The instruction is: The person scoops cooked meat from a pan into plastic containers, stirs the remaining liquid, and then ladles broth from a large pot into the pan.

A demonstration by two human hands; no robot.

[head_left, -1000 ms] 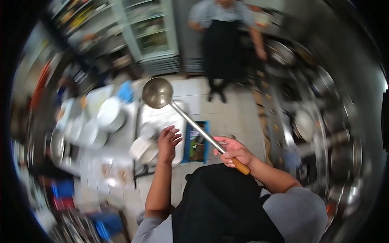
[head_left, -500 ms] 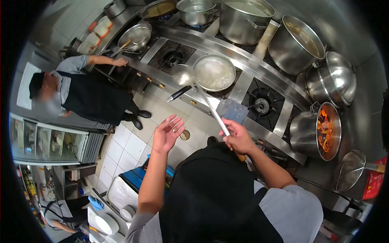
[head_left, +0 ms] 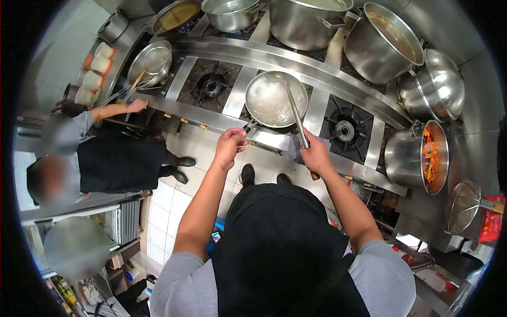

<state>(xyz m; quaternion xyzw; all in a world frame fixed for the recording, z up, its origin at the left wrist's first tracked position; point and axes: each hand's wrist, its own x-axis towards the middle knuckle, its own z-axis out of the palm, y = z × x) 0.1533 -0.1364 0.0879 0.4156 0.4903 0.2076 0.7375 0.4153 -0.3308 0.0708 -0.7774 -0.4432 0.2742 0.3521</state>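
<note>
A frying pan (head_left: 264,108) with white, bubbling liquid sits over a burner in the middle of the stove. Its black handle points toward me, and my left hand (head_left: 230,145) is closed around the end of it. My right hand (head_left: 316,154) grips a long metal ladle (head_left: 296,113) with a wooden end that sticks out below the fist. The ladle's shaft reaches over the pan's rim into the liquid, which hides the bowl.
Bare burners flank the pan, one left (head_left: 212,88) and one right (head_left: 345,130). Large stockpots (head_left: 309,29) line the back. A pot with orange pieces (head_left: 406,156) and a strainer (head_left: 462,211) stand right. A co-worker (head_left: 121,164) reaches toward the stove at left.
My left hand has gone from open in the air to the pan handle. The ladle's bowl has swung from left of the pan into it. The co-worker's arm stays extended to the stove.
</note>
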